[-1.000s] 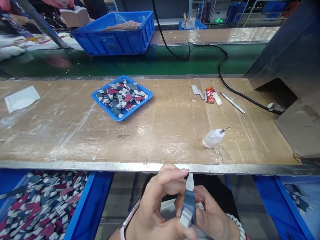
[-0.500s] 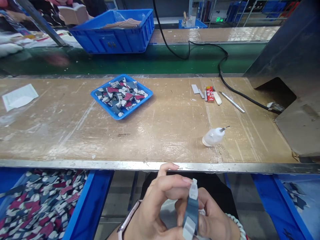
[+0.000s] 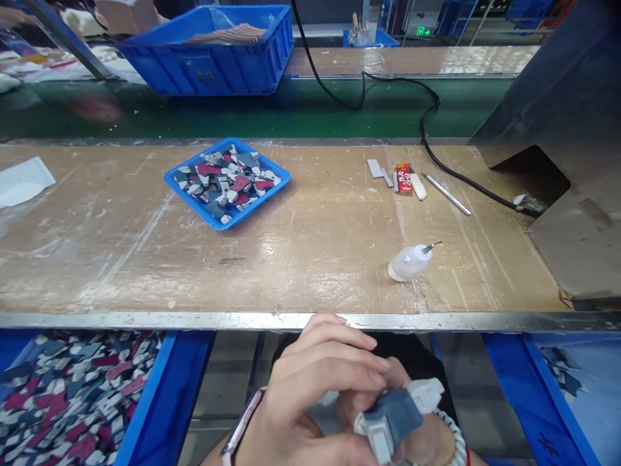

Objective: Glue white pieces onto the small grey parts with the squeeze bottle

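Note:
Low in front of the bench edge, my left hand (image 3: 315, 382) has its thumb and fingers closed on a small blue-grey and white piece (image 3: 395, 414). My right hand (image 3: 429, 443) is closed at the far side of the same piece, its fingers largely hidden behind the piece and my left hand. One white end of the piece points right, while a lighter block faces me. On the bench, a blue tray (image 3: 173, 186) holds many similar grey, white and dark red pieces. A white bottle with a thin metal tip (image 3: 409, 263) lies tilted beyond my hands.
A blue bin (image 3: 167, 349) full of pieces is at lower left, another blue bin (image 3: 514, 382) at lower right. Small blocks, a red packet (image 3: 403, 179) and a metal pen-like tool (image 3: 446, 194) lie near a black cable (image 3: 456, 171). A blue crate (image 3: 208, 74) stands behind.
The piece has turned from upright and edge-on to slanting right, showing its broad grey side. My left fingers have folded over toward it. The view has shifted slightly.

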{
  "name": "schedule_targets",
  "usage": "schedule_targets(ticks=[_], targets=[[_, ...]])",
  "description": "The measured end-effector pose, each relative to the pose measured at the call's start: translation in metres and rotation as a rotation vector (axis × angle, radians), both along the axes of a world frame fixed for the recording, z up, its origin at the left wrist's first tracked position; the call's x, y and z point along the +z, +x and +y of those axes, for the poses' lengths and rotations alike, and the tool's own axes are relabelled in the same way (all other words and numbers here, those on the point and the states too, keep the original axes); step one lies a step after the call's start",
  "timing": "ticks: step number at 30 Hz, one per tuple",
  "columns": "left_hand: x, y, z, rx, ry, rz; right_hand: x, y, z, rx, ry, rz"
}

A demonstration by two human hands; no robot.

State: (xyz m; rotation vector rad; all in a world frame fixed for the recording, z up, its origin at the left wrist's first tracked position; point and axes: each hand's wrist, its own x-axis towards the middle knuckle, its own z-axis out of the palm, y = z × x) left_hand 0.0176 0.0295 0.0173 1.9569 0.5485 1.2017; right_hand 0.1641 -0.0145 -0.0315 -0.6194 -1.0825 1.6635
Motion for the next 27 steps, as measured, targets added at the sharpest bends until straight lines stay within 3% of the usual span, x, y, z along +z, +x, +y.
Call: schedule_targets(ticks=[3, 13, 19, 27], targets=[[0.003, 0.002, 0.000, 0.032, 0.001, -0.014, 0.002, 0.000, 0.003, 0.006, -0.039, 0.191], [0.001, -0.002, 0.000, 0.006, 0.061, 0.001, 0.009, -0.005, 0.011, -0.154, 0.031, 0.276], [0.005, -0.001, 0.000, -0.007, 0.043, 0.005, 0.005, 0.004, 0.006, -0.175, 0.077, 0.033], [-0.001, -0.002, -0.002, 0.065, 0.065, 0.032, 0.004, 0.026, 0.000, -0.434, 0.117, -0.187]])
